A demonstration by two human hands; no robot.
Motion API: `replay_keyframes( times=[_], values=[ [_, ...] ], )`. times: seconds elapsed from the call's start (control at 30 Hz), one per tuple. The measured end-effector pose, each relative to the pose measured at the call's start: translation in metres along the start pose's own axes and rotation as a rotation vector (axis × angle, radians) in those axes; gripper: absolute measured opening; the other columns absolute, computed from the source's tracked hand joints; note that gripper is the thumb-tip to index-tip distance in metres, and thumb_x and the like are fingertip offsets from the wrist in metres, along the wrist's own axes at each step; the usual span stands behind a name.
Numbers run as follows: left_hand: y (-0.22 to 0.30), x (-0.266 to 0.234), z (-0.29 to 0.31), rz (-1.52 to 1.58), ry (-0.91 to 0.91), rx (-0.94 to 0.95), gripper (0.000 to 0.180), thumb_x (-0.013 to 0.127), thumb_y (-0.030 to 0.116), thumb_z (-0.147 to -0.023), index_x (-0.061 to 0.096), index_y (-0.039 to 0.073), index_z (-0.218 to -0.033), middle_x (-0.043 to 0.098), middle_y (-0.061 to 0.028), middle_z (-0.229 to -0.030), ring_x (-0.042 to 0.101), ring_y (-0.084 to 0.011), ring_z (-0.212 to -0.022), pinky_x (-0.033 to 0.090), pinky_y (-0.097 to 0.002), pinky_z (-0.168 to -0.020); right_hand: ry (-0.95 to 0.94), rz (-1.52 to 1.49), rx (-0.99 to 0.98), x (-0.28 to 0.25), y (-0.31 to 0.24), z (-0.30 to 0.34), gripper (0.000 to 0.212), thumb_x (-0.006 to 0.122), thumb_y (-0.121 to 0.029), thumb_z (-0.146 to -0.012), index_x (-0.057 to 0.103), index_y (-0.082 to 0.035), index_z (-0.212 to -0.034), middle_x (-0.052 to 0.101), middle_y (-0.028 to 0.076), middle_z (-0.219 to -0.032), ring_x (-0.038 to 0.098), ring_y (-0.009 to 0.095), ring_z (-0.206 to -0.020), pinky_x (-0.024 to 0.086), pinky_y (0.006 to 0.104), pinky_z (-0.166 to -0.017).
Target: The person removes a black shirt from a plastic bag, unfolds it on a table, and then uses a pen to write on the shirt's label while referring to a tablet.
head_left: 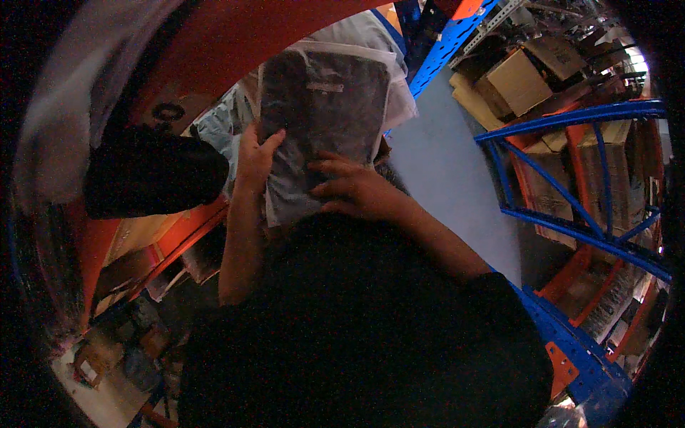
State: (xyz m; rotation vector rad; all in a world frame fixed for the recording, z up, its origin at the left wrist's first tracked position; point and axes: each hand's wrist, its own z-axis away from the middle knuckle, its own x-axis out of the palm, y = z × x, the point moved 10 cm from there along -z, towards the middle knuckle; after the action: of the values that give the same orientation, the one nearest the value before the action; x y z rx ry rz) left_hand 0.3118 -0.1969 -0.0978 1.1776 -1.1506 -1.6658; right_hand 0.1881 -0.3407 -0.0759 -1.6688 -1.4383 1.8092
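Left hand: you grip the bag by its left edge
Right hand: half open, resting on it

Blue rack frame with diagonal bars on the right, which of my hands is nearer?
Right. Your right hand lies low on the bagged package, toward the blue rack frame; your left hand is at the package's left edge, farther away.

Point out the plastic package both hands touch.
The clear plastic package with dark contents, foremost: left hand at its left edge, right hand on its front. The packages behind look paler.
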Motion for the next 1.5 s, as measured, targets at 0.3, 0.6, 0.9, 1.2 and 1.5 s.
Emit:
replay_keyframes(
  times=[0.3,0.6,0.9,1.2,1.5],
  values=[
    [-0.045,-0.044,-0.001,0.003,0.171,0.055,0.048,0.066,0.026,-0.086,0.055,0.000,-0.124,0.064,-0.0129,-0.114,0.060,-0.0274,-0.103,0.045,-0.0358,-0.092,0.476,0.210,0.173,-0.063,0.053,-0.015,0.040,0.069,-0.019,-0.082,0.060,-0.015,-0.121,0.050,0.012,-0.134,0.044,0.035,-0.126,0.037,0.0450,-0.105],
    [-0.142,-0.196,-0.036,-1.011,0.301,0.061,0.065,0.066,0.040,-0.084,0.048,0.001,-0.132,0.058,-0.0186,-0.122,0.058,-0.0343,-0.107,0.042,-0.0361,-0.096,0.502,0.582,0.120,-0.090,0.077,-0.034,0.053,0.067,-0.014,-0.079,0.054,-0.021,-0.130,0.040,0.009,-0.146,0.032,0.036,-0.137,0.029,0.0480,-0.111],
    [-0.166,-0.115,-0.050,-0.704,0.201,-0.027,0.066,0.058,0.047,-0.090,0.044,0.003,-0.137,0.053,-0.0177,-0.131,0.055,-0.0325,-0.115,0.041,-0.0402,-0.099,0.481,0.452,0.013,-0.079,0.073,-0.056,0.041,0.064,-0.010,-0.080,0.065,-0.023,-0.119,0.046,0.007,-0.142,0.034,0.037,-0.136,0.025,0.0499,-0.112],
    [-0.029,0.002,0.009,0.222,0.038,-0.221,0.044,0.067,0.025,-0.087,0.054,0.000,-0.121,0.061,-0.0089,-0.110,0.059,-0.0193,-0.092,0.048,-0.0330,-0.079,0.136,0.171,-0.101,0.010,0.013,-0.003,0.042,0.067,-0.014,-0.081,0.062,-0.019,-0.123,0.045,0.011,-0.143,0.031,0.038,-0.138,0.024,0.0537,-0.112],
    [-0.035,-0.001,0.020,0.093,0.086,-0.141,0.043,0.066,0.015,-0.082,0.054,-0.002,-0.120,0.062,-0.0104,-0.111,0.060,-0.0210,-0.096,0.048,-0.0340,-0.083,0.350,0.054,0.081,-0.041,0.033,-0.044,0.042,0.069,-0.021,-0.082,0.059,-0.011,-0.121,0.047,0.014,-0.135,0.040,0.038,-0.128,0.033,0.0494,-0.107]
  ],
)
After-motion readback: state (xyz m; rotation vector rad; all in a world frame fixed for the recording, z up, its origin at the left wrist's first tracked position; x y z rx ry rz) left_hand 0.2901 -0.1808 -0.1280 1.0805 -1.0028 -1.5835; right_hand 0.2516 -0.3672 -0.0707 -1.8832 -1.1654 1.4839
